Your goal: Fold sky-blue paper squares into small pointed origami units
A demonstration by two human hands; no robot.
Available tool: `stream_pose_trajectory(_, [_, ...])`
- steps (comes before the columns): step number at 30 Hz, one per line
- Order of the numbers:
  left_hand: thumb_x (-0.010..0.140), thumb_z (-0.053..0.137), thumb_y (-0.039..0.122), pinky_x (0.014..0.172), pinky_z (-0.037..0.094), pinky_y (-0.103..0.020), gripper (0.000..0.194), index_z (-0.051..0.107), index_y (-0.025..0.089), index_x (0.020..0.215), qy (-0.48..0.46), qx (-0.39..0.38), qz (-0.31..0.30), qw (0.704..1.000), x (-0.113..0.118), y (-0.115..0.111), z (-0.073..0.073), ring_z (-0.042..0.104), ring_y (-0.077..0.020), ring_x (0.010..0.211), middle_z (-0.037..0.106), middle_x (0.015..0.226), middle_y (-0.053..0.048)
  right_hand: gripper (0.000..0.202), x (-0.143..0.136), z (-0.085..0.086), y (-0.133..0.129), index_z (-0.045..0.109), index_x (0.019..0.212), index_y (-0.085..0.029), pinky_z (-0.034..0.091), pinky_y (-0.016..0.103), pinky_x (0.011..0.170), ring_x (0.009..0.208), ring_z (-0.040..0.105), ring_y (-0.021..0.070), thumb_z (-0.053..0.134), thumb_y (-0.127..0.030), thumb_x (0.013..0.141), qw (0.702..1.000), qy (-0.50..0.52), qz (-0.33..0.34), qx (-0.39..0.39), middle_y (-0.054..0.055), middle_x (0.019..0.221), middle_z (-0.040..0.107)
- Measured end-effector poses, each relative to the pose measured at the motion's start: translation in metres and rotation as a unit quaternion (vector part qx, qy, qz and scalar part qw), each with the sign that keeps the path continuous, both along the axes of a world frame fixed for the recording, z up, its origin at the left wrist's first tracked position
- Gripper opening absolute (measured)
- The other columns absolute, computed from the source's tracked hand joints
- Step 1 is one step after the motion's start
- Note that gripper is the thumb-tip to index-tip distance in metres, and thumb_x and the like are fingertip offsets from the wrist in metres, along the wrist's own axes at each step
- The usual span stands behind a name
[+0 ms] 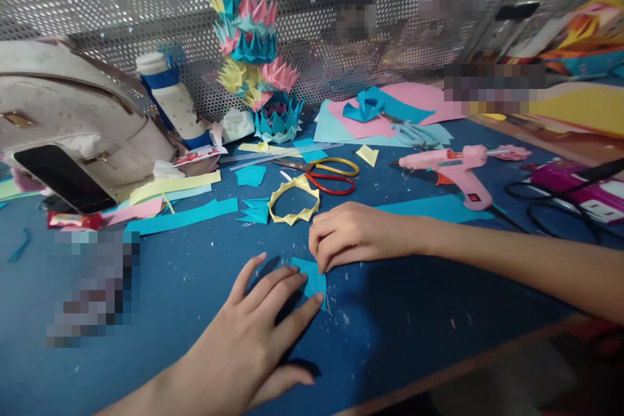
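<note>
A small piece of blue paper [316, 278] lies on the table between my hands. My left hand [266, 322] rests with its fingers spread, the fingertips pressing the paper's left and lower parts. At the paper's upper right edge, my right hand [348, 234] is closed with fingers bent, its fingertips on the corner. Just beyond them sits a yellow folded-paper ring [294, 218] with a zigzag edge. Blue folded pieces [256, 211] touch its left side. Scissors [331, 175] with one yellow and one red handle lie behind the ring.
A pink glue gun [455, 166] lies at the right, its cord trailing. Behind stands a tall stack of folded-paper crowns [275, 117]. Paper sheets [331, 130] and a second pair of scissors [416, 134] lie at the back. A phone [63, 175], bottle [178, 101] and bag [63, 97] occupy the left.
</note>
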State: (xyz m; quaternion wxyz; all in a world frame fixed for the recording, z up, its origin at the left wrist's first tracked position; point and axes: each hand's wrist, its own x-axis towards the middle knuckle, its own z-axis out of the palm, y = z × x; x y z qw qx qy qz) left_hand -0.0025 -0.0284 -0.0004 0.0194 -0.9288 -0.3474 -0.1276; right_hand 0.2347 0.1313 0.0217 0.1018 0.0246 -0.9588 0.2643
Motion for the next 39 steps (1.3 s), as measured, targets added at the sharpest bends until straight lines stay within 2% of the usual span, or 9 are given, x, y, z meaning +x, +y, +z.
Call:
stream_pose_trajectory(4, [0.102,0.034,0.064,0.124,-0.005,-0.047,0.064,0.049,0.021,0.148,-0.006,-0.003,-0.011,1.000,0.002,0.003,-0.001,0.047,-0.0244,0.131,0.062,0.132,-0.007,0.022,-0.002,0.000,-0.003,0.071,0.093,-0.020,0.041,0.024,0.083,0.096,0.060,0.0134,0.057,-0.034,0.101,0.995,-0.038,-0.046,-0.076,0.003,0.098,0.065])
stream_pose_trajectory(8, [0.101,0.037,0.066,0.124,-0.007,-0.047,0.065,0.048,0.023,0.149,-0.001,0.000,-0.009,1.000,0.004,0.004,-0.001,0.049,-0.0245,0.128,0.065,0.128,-0.005,0.009,-0.005,0.001,-0.011,0.068,0.091,-0.019,0.039,0.024,0.081,0.099,0.057,0.0141,0.066,-0.026,0.096,0.989,-0.079,-0.096,-0.083,0.000,0.098,0.063])
stream_pose_trajectory(12, [0.101,0.037,0.066,0.124,-0.008,-0.047,0.066,0.047,0.022,0.149,0.001,0.008,-0.008,1.000,0.004,0.004,-0.002,0.050,-0.0245,0.127,0.065,0.129,-0.005,0.012,-0.007,-0.003,-0.018,0.064,0.093,-0.017,0.038,0.026,0.079,0.095,0.055,0.0156,0.062,-0.028,0.098,0.988,-0.073,-0.124,-0.054,0.001,0.096,0.060])
stream_pose_trajectory(24, [0.102,0.036,0.066,0.124,-0.005,-0.048,0.066,0.048,0.021,0.148,0.002,0.013,-0.005,1.000,0.003,0.005,-0.004,0.049,-0.0243,0.128,0.065,0.130,-0.005,0.028,-0.006,-0.019,-0.033,0.059,0.093,-0.016,0.035,0.030,0.074,0.085,0.049,0.0183,0.046,-0.037,0.105,0.986,-0.025,-0.146,0.080,0.005,0.097,0.058])
stream_pose_trajectory(32, [0.102,0.038,0.063,0.124,-0.001,-0.051,0.062,0.052,0.022,0.146,-0.011,0.019,-0.008,1.000,0.002,0.003,-0.007,0.050,-0.0256,0.128,0.064,0.128,-0.007,0.027,-0.007,-0.022,-0.038,0.059,0.089,-0.016,0.033,0.030,0.069,0.080,0.046,0.0180,0.049,-0.036,0.104,0.975,-0.002,-0.155,0.156,0.005,0.094,0.057])
stream_pose_trajectory(39, [0.102,0.031,0.066,0.123,0.003,-0.054,0.061,0.056,0.026,0.142,-0.040,0.033,-0.020,0.998,-0.001,0.004,-0.009,0.051,-0.0264,0.129,0.066,0.123,-0.009,0.025,-0.006,-0.023,-0.040,0.060,0.090,-0.015,0.032,0.030,0.068,0.078,0.046,0.0177,0.051,-0.035,0.103,0.970,-0.002,-0.161,0.184,0.005,0.094,0.057])
